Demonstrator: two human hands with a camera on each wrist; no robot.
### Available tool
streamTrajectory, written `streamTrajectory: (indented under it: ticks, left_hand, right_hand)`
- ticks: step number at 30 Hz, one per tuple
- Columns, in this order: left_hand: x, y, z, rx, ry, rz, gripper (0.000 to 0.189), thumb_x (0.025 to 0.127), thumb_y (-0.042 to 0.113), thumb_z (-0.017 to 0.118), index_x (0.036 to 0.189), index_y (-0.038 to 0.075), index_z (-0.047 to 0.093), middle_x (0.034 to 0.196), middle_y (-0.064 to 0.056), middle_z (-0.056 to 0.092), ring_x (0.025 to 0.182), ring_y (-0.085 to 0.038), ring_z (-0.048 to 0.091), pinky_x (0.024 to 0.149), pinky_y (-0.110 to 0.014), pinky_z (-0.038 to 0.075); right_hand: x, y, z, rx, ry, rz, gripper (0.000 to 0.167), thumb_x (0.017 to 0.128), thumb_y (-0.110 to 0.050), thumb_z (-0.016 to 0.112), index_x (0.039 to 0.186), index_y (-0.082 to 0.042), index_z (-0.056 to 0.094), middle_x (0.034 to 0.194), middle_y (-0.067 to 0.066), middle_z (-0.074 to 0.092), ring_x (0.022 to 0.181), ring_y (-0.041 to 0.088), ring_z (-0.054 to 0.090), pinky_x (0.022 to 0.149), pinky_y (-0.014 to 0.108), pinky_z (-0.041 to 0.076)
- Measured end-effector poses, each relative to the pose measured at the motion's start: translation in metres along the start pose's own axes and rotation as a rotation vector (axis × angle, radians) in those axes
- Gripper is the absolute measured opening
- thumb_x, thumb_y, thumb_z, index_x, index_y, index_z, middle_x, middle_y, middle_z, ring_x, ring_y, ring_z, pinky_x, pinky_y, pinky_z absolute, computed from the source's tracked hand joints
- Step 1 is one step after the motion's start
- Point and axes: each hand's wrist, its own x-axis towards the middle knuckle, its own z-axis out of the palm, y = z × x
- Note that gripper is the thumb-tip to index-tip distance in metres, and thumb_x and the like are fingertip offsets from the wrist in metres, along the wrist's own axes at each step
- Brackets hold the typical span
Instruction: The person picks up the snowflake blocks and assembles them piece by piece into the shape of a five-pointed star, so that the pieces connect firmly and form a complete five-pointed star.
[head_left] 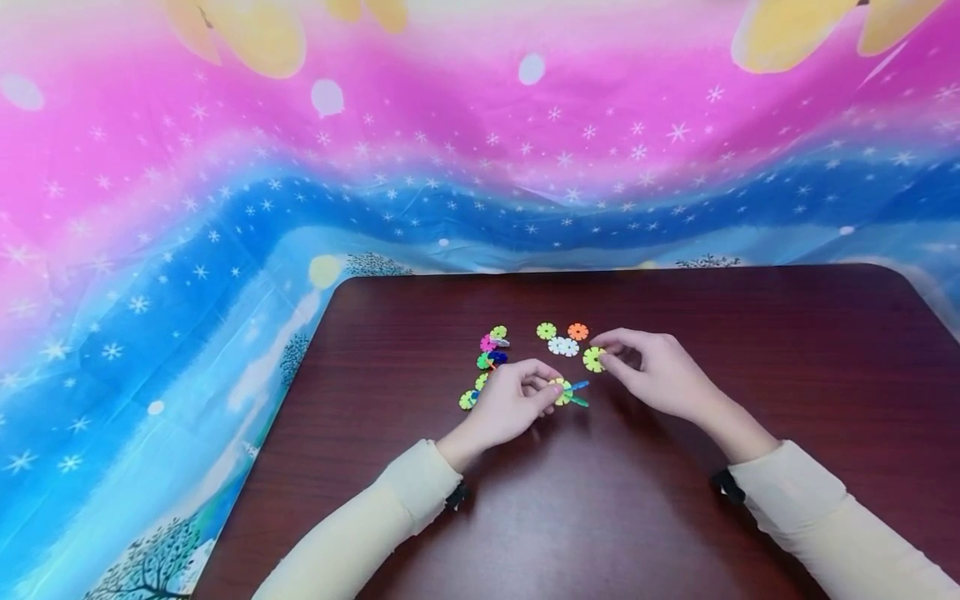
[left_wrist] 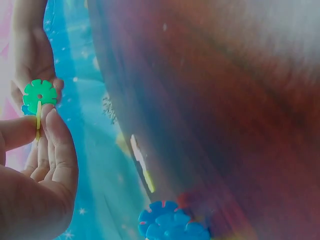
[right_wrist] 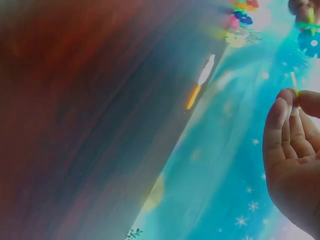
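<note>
Over the big brown counter [head_left: 645, 533], the left grip [head_left: 512, 402] pinches a yellow flower [head_left: 561, 392] stuck to a blue piece [head_left: 578, 386] and a green piece [head_left: 580, 402]. The right grip [head_left: 663, 373] pinches a lone yellow flower [head_left: 592, 361] close by. An orange flower [head_left: 577, 332] lies just past its fingertips.

In the head view, the left hand's grip [head_left: 517, 402] covers part of the yellow-green notched disc [head_left: 564, 392] it pinches and overlaps the joined discs [head_left: 468, 400] beside it, too small to tell how they interlock. The right hand's grip [head_left: 663, 375] hides one edge of a yellow notched disc [head_left: 592, 360]. Both sleeves [head_left: 360, 512] run out of frame. The bottom edge of the left wrist view crops overlapping blue discs [left_wrist: 175, 231]; in the right wrist view, a blue notched disc [right_wrist: 305, 40] leaves at the right and a coloured cluster [right_wrist: 243, 18] blurs.
</note>
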Motion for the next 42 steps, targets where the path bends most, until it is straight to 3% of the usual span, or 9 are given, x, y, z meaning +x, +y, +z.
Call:
streamTrajectory:
  ticks: [5, 11, 18, 25, 29, 36, 42]
  left_hand:
    - [0.002, 0.005, -0.006, 0.002, 0.052, 0.033, 0.012, 0.1, 0.016, 0.073, 0.109, 0.008, 0.073, 0.087, -0.002, 0.075, 0.076, -0.022, 0.074, 0.067, -0.028, 0.06]
    - [0.002, 0.006, -0.005, 0.025, 0.073, 0.051, 0.013, 0.099, 0.016, 0.074, 0.109, 0.009, 0.073, 0.088, -0.002, 0.075, 0.075, -0.01, 0.072, 0.068, -0.028, 0.06]
    - [0.002, 0.005, -0.002, 0.037, 0.088, 0.054, 0.012, 0.098, 0.015, 0.075, 0.108, 0.01, 0.074, 0.086, 0.004, 0.072, 0.077, -0.015, 0.072, 0.068, -0.028, 0.059]
    - [0.002, 0.008, 0.001, 0.036, 0.12, 0.072, 0.01, 0.097, 0.013, 0.076, 0.106, 0.008, 0.075, 0.083, 0.004, 0.072, 0.074, -0.008, 0.07, 0.071, -0.026, 0.06]
    - [0.002, 0.009, 0.001, 0.023, 0.142, 0.066, 0.008, 0.095, 0.011, 0.077, 0.103, 0.008, 0.076, 0.082, 0.003, 0.072, 0.072, -0.008, 0.07, 0.071, -0.026, 0.06]
    - [0.001, 0.01, 0.0, -0.026, 0.144, 0.046, 0.008, 0.095, 0.008, 0.077, 0.102, 0.007, 0.076, 0.082, 0.002, 0.072, 0.075, -0.024, 0.073, 0.07, -0.028, 0.061]
    - [-0.002, 0.007, -0.01, -0.015, 0.12, 0.007, 0.008, 0.096, 0.01, 0.076, 0.103, 0.007, 0.076, 0.082, 0.001, 0.073, 0.072, -0.017, 0.072, 0.067, -0.03, 0.06]
  right_hand:
    - [-0.01, -0.009, -0.003, 0.097, 0.008, 0.002, 0.023, 0.099, -0.017, 0.073, 0.122, -0.017, 0.074, 0.095, -0.006, 0.073, 0.078, 0.012, 0.065, 0.065, 0.03, 0.056]
    - [-0.013, -0.014, -0.003, 0.119, 0.016, 0.005, 0.023, 0.098, -0.015, 0.074, 0.121, -0.015, 0.075, 0.095, -0.006, 0.073, 0.08, 0.011, 0.066, 0.067, 0.029, 0.057]
    - [-0.017, -0.014, 0.0, 0.125, 0.043, -0.008, 0.022, 0.097, -0.011, 0.075, 0.119, -0.013, 0.076, 0.094, -0.006, 0.074, 0.08, 0.009, 0.068, 0.067, 0.028, 0.058]
    - [-0.018, -0.015, 0.005, 0.122, 0.127, -0.073, 0.022, 0.094, -0.008, 0.078, 0.116, -0.01, 0.076, 0.093, -0.004, 0.076, 0.069, 0.014, 0.068, 0.059, 0.027, 0.055]
    - [-0.018, -0.018, 0.007, 0.128, 0.151, -0.089, 0.022, 0.092, -0.006, 0.079, 0.114, -0.01, 0.077, 0.092, -0.003, 0.076, 0.068, 0.01, 0.067, 0.058, 0.026, 0.055]
    - [-0.015, -0.022, 0.008, 0.166, 0.123, -0.075, 0.023, 0.092, -0.004, 0.079, 0.114, -0.01, 0.077, 0.09, -0.003, 0.075, 0.066, 0.009, 0.067, 0.057, 0.027, 0.055]
    - [-0.006, -0.026, 0.005, 0.168, 0.008, -0.035, 0.024, 0.094, -0.009, 0.078, 0.118, -0.012, 0.076, 0.092, -0.006, 0.074, 0.078, 0.01, 0.068, 0.066, 0.029, 0.059]
